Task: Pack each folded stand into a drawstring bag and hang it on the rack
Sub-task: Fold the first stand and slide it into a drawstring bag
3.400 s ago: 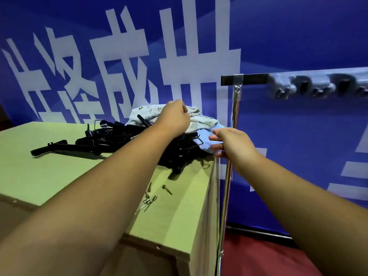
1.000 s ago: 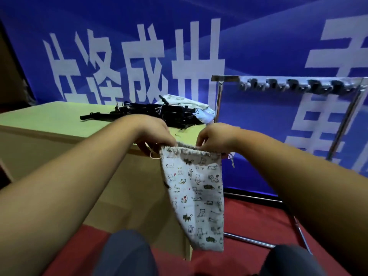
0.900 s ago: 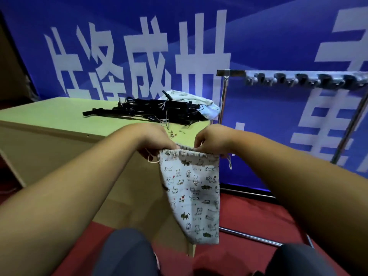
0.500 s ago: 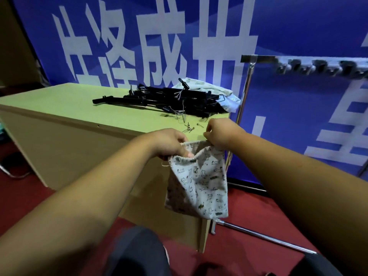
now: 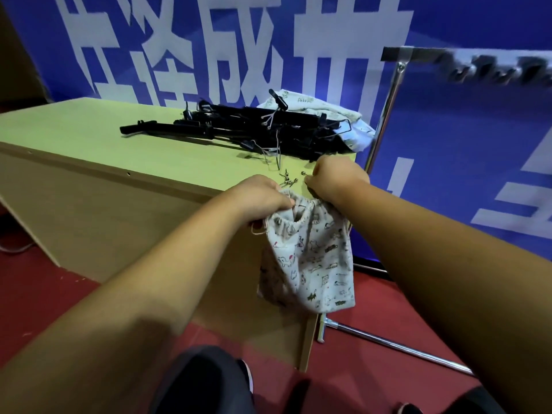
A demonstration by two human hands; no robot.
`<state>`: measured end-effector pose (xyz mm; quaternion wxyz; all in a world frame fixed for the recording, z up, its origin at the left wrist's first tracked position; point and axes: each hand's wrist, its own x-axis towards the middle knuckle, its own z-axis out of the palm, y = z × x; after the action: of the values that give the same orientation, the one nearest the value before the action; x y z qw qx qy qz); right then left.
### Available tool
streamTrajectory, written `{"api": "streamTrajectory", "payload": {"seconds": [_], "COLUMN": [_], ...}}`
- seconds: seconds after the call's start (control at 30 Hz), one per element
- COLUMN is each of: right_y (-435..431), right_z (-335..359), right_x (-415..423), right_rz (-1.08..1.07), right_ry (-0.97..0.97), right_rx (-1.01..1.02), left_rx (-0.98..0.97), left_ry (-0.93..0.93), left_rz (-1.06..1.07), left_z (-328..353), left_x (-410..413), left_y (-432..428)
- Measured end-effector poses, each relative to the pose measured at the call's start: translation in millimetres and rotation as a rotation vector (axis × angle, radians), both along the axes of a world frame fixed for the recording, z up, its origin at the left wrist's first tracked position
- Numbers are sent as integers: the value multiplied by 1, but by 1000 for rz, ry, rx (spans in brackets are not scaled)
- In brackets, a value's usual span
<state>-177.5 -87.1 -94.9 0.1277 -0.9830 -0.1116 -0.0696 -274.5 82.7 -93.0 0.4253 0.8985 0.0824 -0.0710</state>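
Cotton printed with small cartoon animals makes up the drawstring bag (image 5: 307,258), which is held by its gathered mouth in front of the near right corner of a pale green table (image 5: 89,135). The left side of the rim is gripped by the left hand (image 5: 263,198), its fingers curled over the cloth. The right side is pinched by the right hand (image 5: 334,180), likewise closed on the fabric. The mouth is drawn slightly apart between the two hands, and a dark gap is seen inside. A loop of cord (image 5: 257,230) is seen hanging beneath the left hand. The body of the bag hangs limp below the table edge; whether anything lies within cannot be told.

The folded stands (image 5: 239,130), black and piled together, are laid on the far part of the tabletop, well apart from the held bag. More pale cloth bags (image 5: 343,121) are heaped just behind and to the right of them, at the table's far right corner. A few small metal pins (image 5: 288,179) are scattered on the tabletop just beyond the hands.

The rack (image 5: 385,115), built of chromed tube, is stood beside the table's right end, its row of hooks (image 5: 493,70) blurred along the top bar. A blue banner (image 5: 448,22) with large white characters is hung behind, and a red floor (image 5: 44,279) is spread below.
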Motion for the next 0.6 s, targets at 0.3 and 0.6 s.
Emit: {"api": "streamTrajectory", "payload": {"seconds": [0.3, 0.6], "right_y": [2, 6], "right_z": [-2, 13], "right_x": [13, -13], "right_rz": [-57, 27], "right_ry": [52, 90], "right_rx": [67, -243], "left_rx": [97, 288], "left_ry": [-5, -105], "left_rz": [16, 106], "left_z": [0, -5], "left_x": [13, 1], "left_y": [1, -30]}}
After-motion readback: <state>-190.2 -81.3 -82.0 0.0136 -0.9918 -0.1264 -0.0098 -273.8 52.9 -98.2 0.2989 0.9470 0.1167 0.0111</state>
